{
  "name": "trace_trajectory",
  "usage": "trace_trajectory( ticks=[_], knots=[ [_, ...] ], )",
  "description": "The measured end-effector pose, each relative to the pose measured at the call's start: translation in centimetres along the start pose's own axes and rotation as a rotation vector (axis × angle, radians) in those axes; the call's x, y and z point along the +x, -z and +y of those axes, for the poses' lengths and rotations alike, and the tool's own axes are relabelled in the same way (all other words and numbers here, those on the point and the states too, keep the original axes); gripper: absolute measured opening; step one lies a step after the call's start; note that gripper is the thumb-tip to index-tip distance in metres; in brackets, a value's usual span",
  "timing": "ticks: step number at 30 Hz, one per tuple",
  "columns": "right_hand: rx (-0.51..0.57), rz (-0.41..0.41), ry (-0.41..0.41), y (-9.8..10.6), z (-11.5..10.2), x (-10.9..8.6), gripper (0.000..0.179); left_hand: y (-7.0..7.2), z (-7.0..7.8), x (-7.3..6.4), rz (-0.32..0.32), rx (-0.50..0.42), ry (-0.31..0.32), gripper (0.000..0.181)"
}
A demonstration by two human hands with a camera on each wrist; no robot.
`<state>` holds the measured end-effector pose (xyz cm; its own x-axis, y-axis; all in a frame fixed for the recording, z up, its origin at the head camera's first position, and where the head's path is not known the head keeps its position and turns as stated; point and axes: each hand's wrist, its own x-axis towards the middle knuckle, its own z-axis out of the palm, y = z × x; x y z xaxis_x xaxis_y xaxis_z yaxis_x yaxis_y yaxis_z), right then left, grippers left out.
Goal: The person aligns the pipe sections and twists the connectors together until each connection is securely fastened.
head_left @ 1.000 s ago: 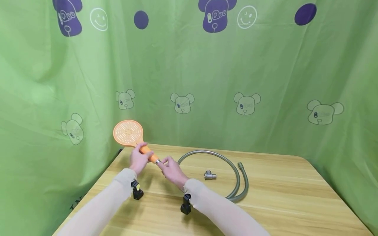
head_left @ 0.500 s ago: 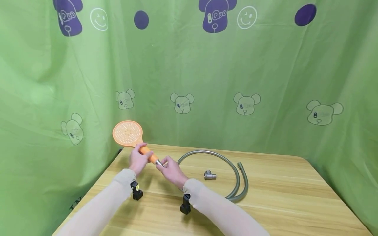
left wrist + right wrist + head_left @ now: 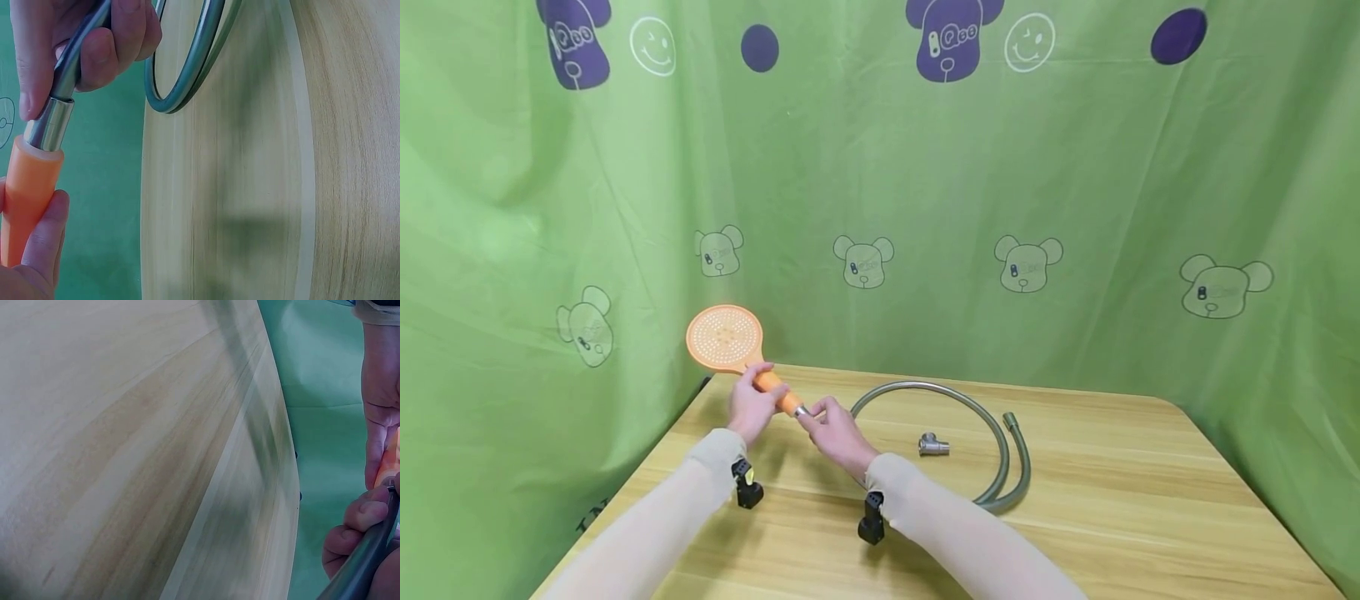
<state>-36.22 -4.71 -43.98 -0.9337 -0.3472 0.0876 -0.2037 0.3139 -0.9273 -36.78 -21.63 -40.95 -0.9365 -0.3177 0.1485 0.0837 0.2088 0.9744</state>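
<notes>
An orange shower head with a round perforated face is held above the table's far left part, its handle slanting down to the right. My left hand grips that handle. At the handle's lower end, my right hand pinches the grey shower hose by its end. In the left wrist view, the hose's silver metal nut meets the orange handle's end, with a finger of the right hand against it. How far the nut is threaded on cannot be seen.
A small silver T-shaped valve fitting lies on the wooden table, inside the hose's loop. The hose's free metal end points away at the right. A green patterned curtain surrounds the table at the back and sides.
My right fingers shifted slightly back along the hose half a second ago, baring more metal, and are now closer to the handle again. The left hand and shower head have hardly moved.
</notes>
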Motion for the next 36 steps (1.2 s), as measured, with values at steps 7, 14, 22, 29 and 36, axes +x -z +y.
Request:
trace_trajectory(
  ticks=[7, 14, 22, 29, 36],
  knots=[
    [-0.013, -0.006, 0.019, 0.03, 0.09, 0.18, 0.028, -0.09, -0.25, 0.08, -0.006, -0.025, 0.007, 0.056],
    [-0.025, 0.018, 0.032, 0.11, 0.08, 0.16, 0.029, 0.01, 0.02, 0.01, -0.005, -0.024, 0.005, 0.056],
    [0.004, 0.002, 0.088, 0.14, 0.1, 0.17, 0.019, -0.15, 0.08, -0.08, 0.0, -0.056, 0.005, 0.057],
    [0.062, 0.006, 0.054, 0.21, -0.15, 0.2, 0.016, -0.32, 0.23, -0.28, 0.015, -0.087, 0.01, 0.058],
    [0.199, -0.007, -0.018, 0.19, -0.21, 0.46, 0.015, -0.49, 0.16, -0.27, 0.036, -0.107, 0.008, 0.057]
  ],
)
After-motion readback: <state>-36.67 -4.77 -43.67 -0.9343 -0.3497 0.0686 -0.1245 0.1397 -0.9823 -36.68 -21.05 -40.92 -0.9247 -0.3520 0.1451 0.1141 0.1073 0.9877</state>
